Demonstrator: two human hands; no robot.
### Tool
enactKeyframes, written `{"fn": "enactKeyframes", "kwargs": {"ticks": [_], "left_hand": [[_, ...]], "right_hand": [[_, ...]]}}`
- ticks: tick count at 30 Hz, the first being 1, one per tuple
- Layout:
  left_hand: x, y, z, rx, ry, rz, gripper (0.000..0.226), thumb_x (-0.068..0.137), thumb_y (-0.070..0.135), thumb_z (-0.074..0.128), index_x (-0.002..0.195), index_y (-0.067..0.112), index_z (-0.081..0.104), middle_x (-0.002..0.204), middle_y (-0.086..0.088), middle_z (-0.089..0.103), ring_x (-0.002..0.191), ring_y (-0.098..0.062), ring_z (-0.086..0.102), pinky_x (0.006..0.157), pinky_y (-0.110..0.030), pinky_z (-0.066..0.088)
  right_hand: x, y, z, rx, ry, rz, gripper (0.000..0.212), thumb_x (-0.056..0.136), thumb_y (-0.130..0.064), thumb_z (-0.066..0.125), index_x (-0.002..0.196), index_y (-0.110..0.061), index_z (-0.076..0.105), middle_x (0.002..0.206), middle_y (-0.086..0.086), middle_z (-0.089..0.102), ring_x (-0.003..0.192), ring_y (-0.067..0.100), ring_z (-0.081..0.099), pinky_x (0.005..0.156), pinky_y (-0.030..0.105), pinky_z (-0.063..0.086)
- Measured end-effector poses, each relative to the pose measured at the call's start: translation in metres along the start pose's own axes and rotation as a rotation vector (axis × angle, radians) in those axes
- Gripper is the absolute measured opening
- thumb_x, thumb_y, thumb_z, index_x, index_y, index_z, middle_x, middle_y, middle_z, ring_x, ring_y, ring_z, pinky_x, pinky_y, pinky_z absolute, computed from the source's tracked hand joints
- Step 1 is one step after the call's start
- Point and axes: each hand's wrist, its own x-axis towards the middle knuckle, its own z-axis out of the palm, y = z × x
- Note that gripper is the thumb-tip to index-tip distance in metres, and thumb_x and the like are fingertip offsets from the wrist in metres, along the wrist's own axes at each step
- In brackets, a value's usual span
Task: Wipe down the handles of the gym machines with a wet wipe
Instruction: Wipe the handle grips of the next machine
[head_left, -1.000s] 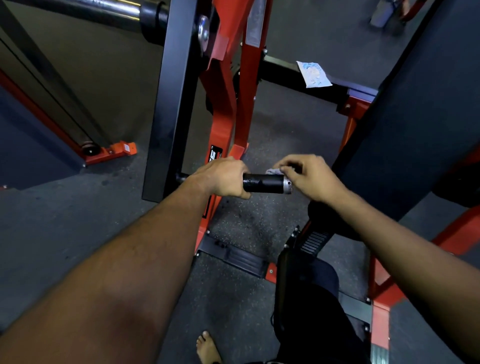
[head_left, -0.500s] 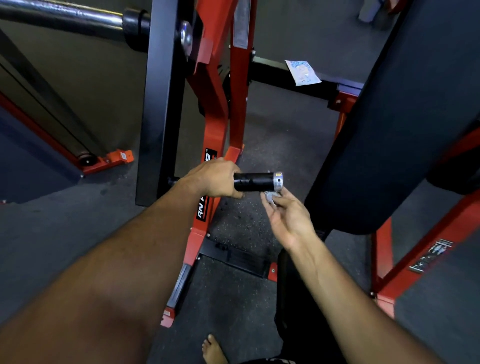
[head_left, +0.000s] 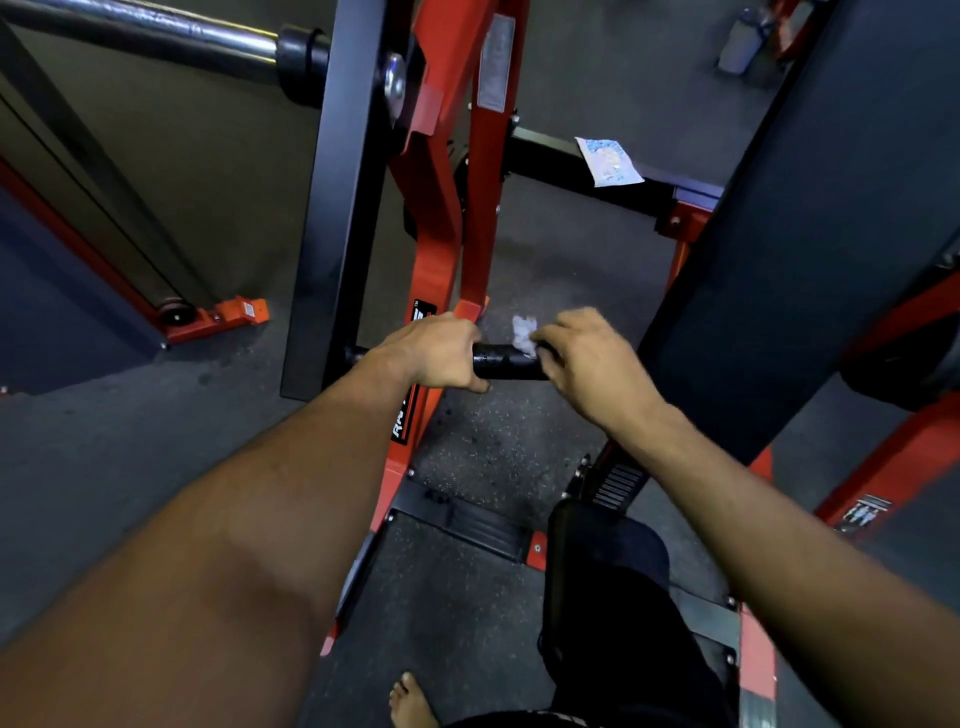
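Observation:
A black handle (head_left: 506, 361) sticks out to the right from the red machine frame (head_left: 441, 218) at mid-view. My left hand (head_left: 434, 353) grips the handle's inner part. My right hand (head_left: 587, 358) is wrapped over the handle's outer end, pressing a small white wet wipe (head_left: 523, 332) against it. Part of the wipe pokes up between the hands; the handle's end cap is hidden under my right hand.
A wet-wipe packet (head_left: 608, 161) lies on a black crossbar behind. A large black back pad (head_left: 810, 234) slopes at the right, with a black seat (head_left: 608, 545) below. A steel bar (head_left: 156, 36) runs top left. My bare foot (head_left: 413, 701) stands on the rubber floor.
My right hand came up from below the handle's end and now covers the end from above with the wipe. The left hand kept its grip.

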Motion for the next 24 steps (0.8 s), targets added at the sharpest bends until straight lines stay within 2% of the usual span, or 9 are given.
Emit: {"fn": "enactKeyframes", "kwargs": {"ticks": [3,5,8,11,14,17,20,21,24], "left_hand": [[0.000,-0.001,0.000,-0.011,0.009,0.000,0.035,0.069,0.051,0.082,0.072,0.024,0.059,0.068,0.006,0.063,0.063,-0.014,0.061,0.055,-0.029,0.046],[0.001,-0.003,0.001,-0.013,0.003,0.002,0.035,0.068,0.051,0.081,0.071,0.024,0.060,0.068,0.005,0.064,0.065,-0.016,0.063,0.057,-0.030,0.049],[0.003,-0.004,0.002,-0.007,-0.001,0.011,0.035,0.068,0.052,0.081,0.072,0.024,0.060,0.068,0.004,0.064,0.067,-0.017,0.064,0.057,-0.031,0.049],[0.004,-0.006,0.001,-0.009,-0.015,0.022,0.035,0.070,0.050,0.083,0.071,0.024,0.059,0.068,0.004,0.064,0.065,-0.016,0.063,0.055,-0.030,0.044],[0.006,-0.006,0.002,0.006,-0.013,0.023,0.035,0.068,0.051,0.080,0.071,0.022,0.059,0.068,0.003,0.063,0.063,-0.018,0.063,0.056,-0.032,0.050],[0.006,-0.005,0.000,0.018,-0.023,0.027,0.036,0.067,0.053,0.080,0.073,0.023,0.060,0.069,0.003,0.062,0.064,-0.019,0.064,0.058,-0.033,0.052],[0.001,-0.004,0.001,0.079,0.032,0.039,0.047,0.065,0.065,0.077,0.089,0.026,0.066,0.074,0.005,0.062,0.077,-0.024,0.068,0.070,-0.037,0.058],[-0.003,-0.004,0.001,0.103,0.059,0.045,0.054,0.065,0.069,0.075,0.098,0.027,0.067,0.080,0.005,0.063,0.084,-0.026,0.069,0.074,-0.037,0.058],[-0.016,-0.011,-0.002,0.122,0.143,0.136,0.078,0.069,0.084,0.065,0.124,0.029,0.060,0.111,0.003,0.065,0.105,-0.024,0.065,0.089,-0.040,0.054]], "right_hand": [[0.000,0.012,0.005,-0.064,-0.092,-0.170,0.020,0.098,-0.020,0.051,0.108,-0.010,0.065,0.102,0.005,0.057,0.093,0.025,0.056,0.076,0.044,0.054],[-0.001,0.017,-0.001,-0.045,-0.099,-0.257,0.021,0.099,-0.022,0.050,0.109,-0.010,0.064,0.103,0.005,0.057,0.091,0.024,0.056,0.076,0.041,0.054],[-0.001,0.023,-0.012,-0.067,-0.104,-0.410,0.013,0.097,-0.018,0.060,0.106,-0.009,0.065,0.102,0.006,0.059,0.087,0.023,0.055,0.078,0.036,0.049],[0.000,0.028,-0.019,-0.098,-0.170,-0.576,0.011,0.098,-0.017,0.062,0.100,-0.007,0.065,0.103,0.009,0.059,0.094,0.026,0.054,0.083,0.037,0.048],[0.007,0.025,-0.019,-0.086,-0.190,-0.519,0.019,0.101,-0.021,0.054,0.101,-0.005,0.064,0.109,0.010,0.056,0.097,0.026,0.056,0.077,0.037,0.054],[0.016,0.010,-0.004,-0.058,-0.205,-0.453,0.014,0.099,-0.014,0.056,0.107,-0.007,0.063,0.111,0.007,0.056,0.093,0.024,0.055,0.073,0.041,0.054],[0.028,-0.006,-0.002,-0.047,-0.221,-0.437,0.031,0.093,-0.010,0.062,0.124,-0.013,0.063,0.105,0.004,0.058,0.092,0.023,0.053,0.077,0.034,0.047],[0.031,-0.008,-0.006,-0.078,-0.208,-0.482,0.029,0.092,-0.012,0.065,0.121,-0.014,0.065,0.099,0.004,0.059,0.088,0.023,0.053,0.076,0.033,0.044],[0.033,-0.001,-0.023,-0.183,-0.245,-0.608,0.006,0.094,-0.021,0.068,0.095,-0.015,0.069,0.088,0.002,0.058,0.080,0.023,0.050,0.071,0.037,0.045]]}}
